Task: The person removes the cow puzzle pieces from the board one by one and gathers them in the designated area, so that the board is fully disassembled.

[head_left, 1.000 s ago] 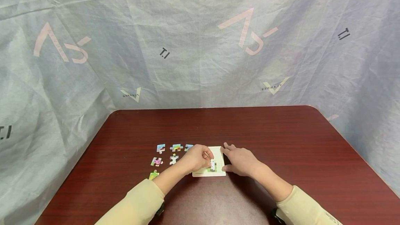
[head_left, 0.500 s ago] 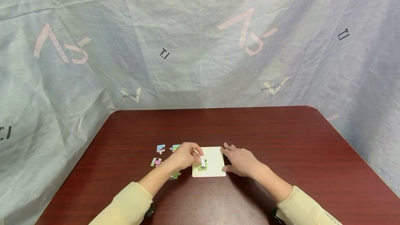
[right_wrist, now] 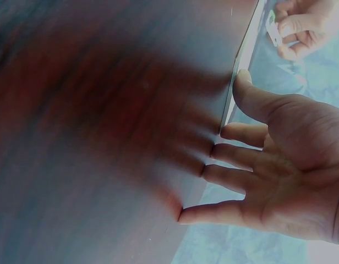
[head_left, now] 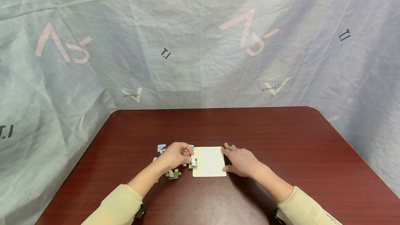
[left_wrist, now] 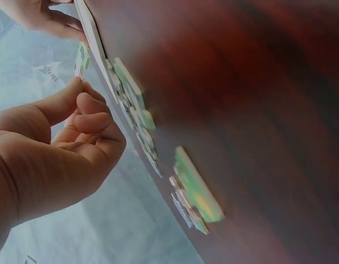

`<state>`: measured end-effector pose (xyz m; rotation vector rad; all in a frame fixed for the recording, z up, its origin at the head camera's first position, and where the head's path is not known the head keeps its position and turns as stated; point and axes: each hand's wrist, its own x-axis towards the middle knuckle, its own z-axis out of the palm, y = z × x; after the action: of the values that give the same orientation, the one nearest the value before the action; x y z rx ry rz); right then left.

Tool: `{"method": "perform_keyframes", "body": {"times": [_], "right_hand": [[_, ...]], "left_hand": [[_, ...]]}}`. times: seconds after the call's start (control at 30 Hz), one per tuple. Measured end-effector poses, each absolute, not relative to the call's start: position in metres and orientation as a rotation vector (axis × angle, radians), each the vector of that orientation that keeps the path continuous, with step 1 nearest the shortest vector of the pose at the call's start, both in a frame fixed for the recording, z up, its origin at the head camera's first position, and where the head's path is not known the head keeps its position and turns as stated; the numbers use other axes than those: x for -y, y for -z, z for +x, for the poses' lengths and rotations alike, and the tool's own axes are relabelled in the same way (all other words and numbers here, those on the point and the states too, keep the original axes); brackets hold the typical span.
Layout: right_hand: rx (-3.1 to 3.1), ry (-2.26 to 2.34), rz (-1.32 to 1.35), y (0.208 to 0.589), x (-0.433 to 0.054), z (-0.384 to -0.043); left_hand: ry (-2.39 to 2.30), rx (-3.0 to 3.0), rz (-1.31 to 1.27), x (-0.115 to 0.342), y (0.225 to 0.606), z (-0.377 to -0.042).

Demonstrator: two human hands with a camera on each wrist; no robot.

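Observation:
My left hand [head_left: 176, 155] pinches a jigsaw puzzle piece [head_left: 193, 163] between thumb and fingers. The piece is white and green and is held up at the left edge of a pale puzzle tray [head_left: 210, 162]. In the left wrist view the puzzle piece [left_wrist: 81, 59] stands tilted above the tabletop, beyond the thumb tip. My right hand [head_left: 240, 160] rests at the tray's right edge, thumb at the near part and fingers at the far part. The right wrist view shows the right hand [right_wrist: 285, 165] with its fingers straight and spread, tips on the table.
Several loose puzzle pieces lie left of the tray, among them a blue one [head_left: 161, 148] and a green-and-white one [head_left: 173, 174]; the left hand and forearm hide others. The dark red table [head_left: 275, 131] ends at a grey fabric backdrop [head_left: 200, 44].
My left hand has moved left with the puzzle piece, from over the middle of the tray to its left edge. The tray's surface is now uncovered. My right hand has stayed put.

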<state>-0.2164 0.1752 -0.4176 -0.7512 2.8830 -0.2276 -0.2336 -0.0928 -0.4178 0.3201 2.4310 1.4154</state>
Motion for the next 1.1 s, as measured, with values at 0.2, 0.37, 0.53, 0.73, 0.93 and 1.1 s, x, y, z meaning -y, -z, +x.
{"method": "perform_keyframes", "body": {"times": [0.2,0.37,0.53,0.73,0.93,1.1], "right_hand": [[-2.884,0.229,-0.749,0.417,-0.175,-0.217],[-2.880,0.237,-0.745,0.417,-0.175,-0.216],[-2.871,0.245,-0.741,0.417,-0.175,-0.216],[-2.882,0.233,-0.748,0.418,-0.175,-0.217],[-2.883,0.222,-0.743,0.419,-0.175,-0.217],[-2.884,0.209,-0.743,0.419,-0.175,-0.217]], "left_hand": [[-1.398,-2.451,0.314,0.100,0.418,-0.231],[-1.353,-2.486,0.304,0.104,0.419,-0.228],[-1.287,-2.528,0.312,0.106,0.421,-0.226],[-1.229,-2.565,0.345,0.107,0.424,-0.225],[-1.182,-2.585,0.346,0.107,0.424,-0.221],[-1.158,-2.595,0.327,0.106,0.422,-0.217]]}}
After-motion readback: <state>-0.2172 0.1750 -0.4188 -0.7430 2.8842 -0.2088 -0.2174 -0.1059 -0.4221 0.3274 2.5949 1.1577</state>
